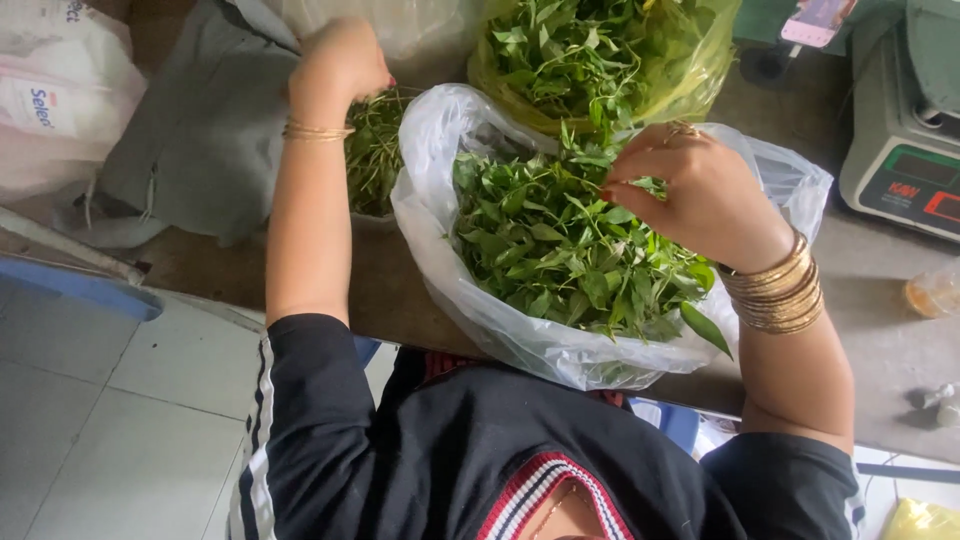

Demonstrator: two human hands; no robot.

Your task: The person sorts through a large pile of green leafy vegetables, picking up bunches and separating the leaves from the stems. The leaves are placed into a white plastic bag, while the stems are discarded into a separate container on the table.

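The right hand [700, 195] has its fingers pinched together on a few green leaves [560, 250] at the top of a clear bag [520, 335]. The bag is full of leaves and sits on the table [390, 290], right in front of the person. The left hand [338, 65] is closed on a bunch of thin stems [375, 150] just beside the bag. Behind it is a yellow bag [690, 80] of leaves. A scale [905, 130] stands well off to the right.
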